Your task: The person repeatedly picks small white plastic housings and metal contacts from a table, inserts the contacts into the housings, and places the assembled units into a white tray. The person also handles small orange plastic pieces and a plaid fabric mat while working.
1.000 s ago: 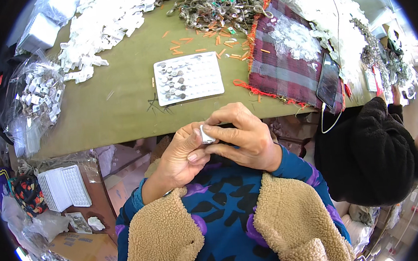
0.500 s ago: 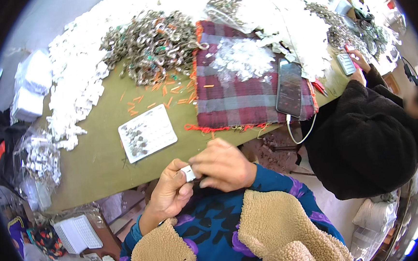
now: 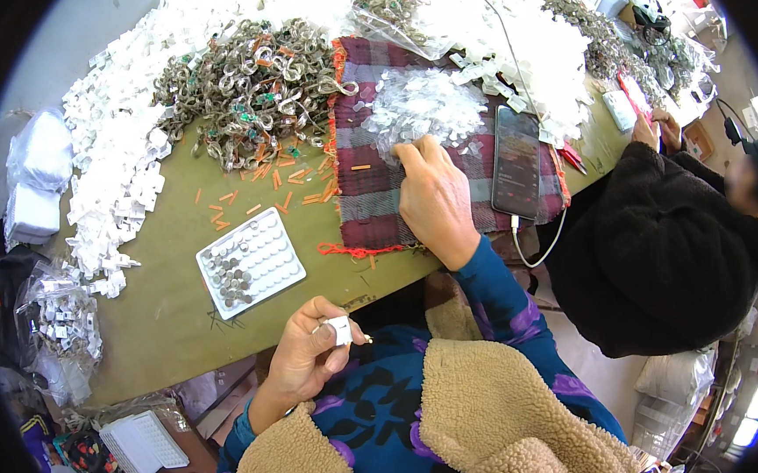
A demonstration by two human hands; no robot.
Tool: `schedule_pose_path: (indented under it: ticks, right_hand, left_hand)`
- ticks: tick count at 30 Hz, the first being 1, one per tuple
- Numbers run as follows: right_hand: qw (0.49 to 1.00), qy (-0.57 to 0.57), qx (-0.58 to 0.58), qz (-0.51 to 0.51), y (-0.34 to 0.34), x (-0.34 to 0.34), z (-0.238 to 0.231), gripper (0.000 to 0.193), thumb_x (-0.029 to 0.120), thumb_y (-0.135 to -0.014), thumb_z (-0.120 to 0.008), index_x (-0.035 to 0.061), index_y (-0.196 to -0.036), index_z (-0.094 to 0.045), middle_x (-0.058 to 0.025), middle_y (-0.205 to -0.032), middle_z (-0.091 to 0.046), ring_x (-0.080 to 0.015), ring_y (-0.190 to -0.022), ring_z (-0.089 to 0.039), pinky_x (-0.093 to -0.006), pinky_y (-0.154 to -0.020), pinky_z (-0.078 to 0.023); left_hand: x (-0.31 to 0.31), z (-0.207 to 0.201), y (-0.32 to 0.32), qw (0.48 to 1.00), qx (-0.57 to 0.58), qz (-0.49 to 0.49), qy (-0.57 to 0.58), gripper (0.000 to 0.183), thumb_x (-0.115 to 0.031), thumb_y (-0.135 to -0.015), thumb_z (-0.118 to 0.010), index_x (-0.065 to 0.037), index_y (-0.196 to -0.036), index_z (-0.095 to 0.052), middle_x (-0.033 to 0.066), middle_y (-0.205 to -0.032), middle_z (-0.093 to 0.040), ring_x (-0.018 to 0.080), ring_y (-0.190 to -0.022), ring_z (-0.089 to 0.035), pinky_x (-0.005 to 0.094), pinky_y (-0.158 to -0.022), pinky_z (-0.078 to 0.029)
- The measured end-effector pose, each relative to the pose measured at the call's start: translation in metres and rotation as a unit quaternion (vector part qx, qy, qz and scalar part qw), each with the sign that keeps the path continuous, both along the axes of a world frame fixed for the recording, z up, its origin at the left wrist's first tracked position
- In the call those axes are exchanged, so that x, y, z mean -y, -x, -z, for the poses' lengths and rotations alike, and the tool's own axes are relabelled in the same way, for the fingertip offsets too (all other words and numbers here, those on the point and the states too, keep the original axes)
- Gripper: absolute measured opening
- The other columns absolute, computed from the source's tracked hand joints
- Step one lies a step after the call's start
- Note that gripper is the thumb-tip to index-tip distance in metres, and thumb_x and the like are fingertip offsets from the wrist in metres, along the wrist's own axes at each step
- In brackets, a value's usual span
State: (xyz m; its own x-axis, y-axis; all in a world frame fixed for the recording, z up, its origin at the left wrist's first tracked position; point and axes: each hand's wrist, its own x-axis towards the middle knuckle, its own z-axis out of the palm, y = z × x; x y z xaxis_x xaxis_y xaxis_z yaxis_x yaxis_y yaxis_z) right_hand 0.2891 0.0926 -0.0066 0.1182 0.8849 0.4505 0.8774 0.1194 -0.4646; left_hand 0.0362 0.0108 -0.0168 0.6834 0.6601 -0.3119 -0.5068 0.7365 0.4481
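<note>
Near the table's front edge my left hand (image 3: 310, 354) pinches a small white plastic housing (image 3: 339, 331) with a dark slot in its face. A tiny metal-coloured bit (image 3: 368, 338) sticks out beside it. My right hand (image 3: 436, 199) is stretched forward over the plaid cloth (image 3: 368, 211). Its fingertips are drawn together at the near edge of a heap of clear plastic pieces (image 3: 423, 106); whatever they pinch is hidden. Left of the cloth lies a white tray (image 3: 282, 259) with round hollows, several of which hold small round metal discs (image 3: 231, 278).
A phone (image 3: 515, 164) with a white cable lies on the cloth. Behind are a pile of coiled strips (image 3: 255, 96) and masses of white parts (image 3: 116, 184). Orange slips (image 3: 284, 202) are scattered on the table. A co-worker in black (image 3: 661, 252) handles things at the right.
My right hand has left the white housing and gone forward to the clear plastic heap. The left hand still holds the housing near the same place. The view has shifted slightly.
</note>
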Motion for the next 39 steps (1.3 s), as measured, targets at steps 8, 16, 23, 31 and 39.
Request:
schedule_pose_path:
  ticks: [8, 16, 23, 31, 39]
  right_hand:
    - [0.988, -0.048, -0.144, -0.016, -0.006, 0.02, 0.008, 0.014, -0.012, -0.084, -0.057, -0.0023, -0.093, -0.061, -0.0126, -0.095, -0.058, -0.0262, -0.078, -0.06, -0.0329, -0.07, -0.048]
    - [0.999, -0.012, -0.045, -0.025, 0.009, 0.015, 0.0, 0.024, -0.007, -0.083, -0.058, -0.0002, -0.104, -0.067, -0.0133, -0.088, -0.059, -0.0318, -0.079, -0.058, -0.0385, -0.072, -0.047]
    - [0.991, -0.012, -0.123, -0.055, 0.006, 0.024, 0.006, 0.017, -0.007, -0.076, -0.056, 0.003, -0.088, -0.061, -0.0138, -0.094, -0.058, -0.0335, -0.089, -0.057, -0.0411, -0.079, -0.045]
    - [0.98, -0.008, -0.189, -0.059, 0.007, 0.03, 0.005, 0.01, -0.004, -0.084, -0.063, -0.0015, -0.094, -0.064, -0.0146, -0.092, -0.061, -0.0337, -0.082, -0.06, -0.0395, -0.074, -0.048]
    - [0.987, -0.01, -0.138, -0.082, 0.005, 0.017, -0.003, 0.015, -0.001, -0.084, -0.067, 0.0, -0.098, -0.069, -0.0135, -0.088, -0.06, -0.0304, -0.076, -0.062, -0.0378, -0.068, -0.049]
  left_hand:
    - [-0.005, 0.0, 0.003, 1.0, 0.005, 0.02, 0.02, 0.016, -0.008, -0.091, -0.069, -0.002, -0.102, -0.059, 0.0256, -0.092, -0.069, 0.0149, -0.051, -0.057, 0.0222, -0.044, -0.045]
    - [-0.005, 0.001, 0.002, 1.0, 0.017, 0.014, 0.014, 0.016, -0.007, -0.091, -0.069, -0.001, -0.102, -0.058, 0.0261, -0.092, -0.069, 0.0161, -0.051, -0.058, 0.0227, -0.043, -0.046]
    - [-0.004, 0.003, 0.001, 1.0, 0.006, 0.012, 0.0, 0.016, -0.007, -0.092, -0.068, -0.001, -0.104, -0.058, 0.0255, -0.091, -0.069, 0.016, -0.051, -0.057, 0.0227, -0.043, -0.046]
    - [-0.003, 0.004, 0.002, 0.999, 0.008, 0.016, -0.027, 0.016, -0.01, -0.094, -0.065, -0.001, -0.105, -0.058, 0.0237, -0.092, -0.07, 0.0156, -0.052, -0.058, 0.0225, -0.046, -0.046]
    - [0.004, 0.005, 0.006, 0.999, 0.008, 0.032, -0.039, 0.016, -0.011, -0.095, -0.066, -0.002, -0.104, -0.059, 0.023, -0.092, -0.07, 0.0156, -0.053, -0.059, 0.0222, -0.047, -0.047]
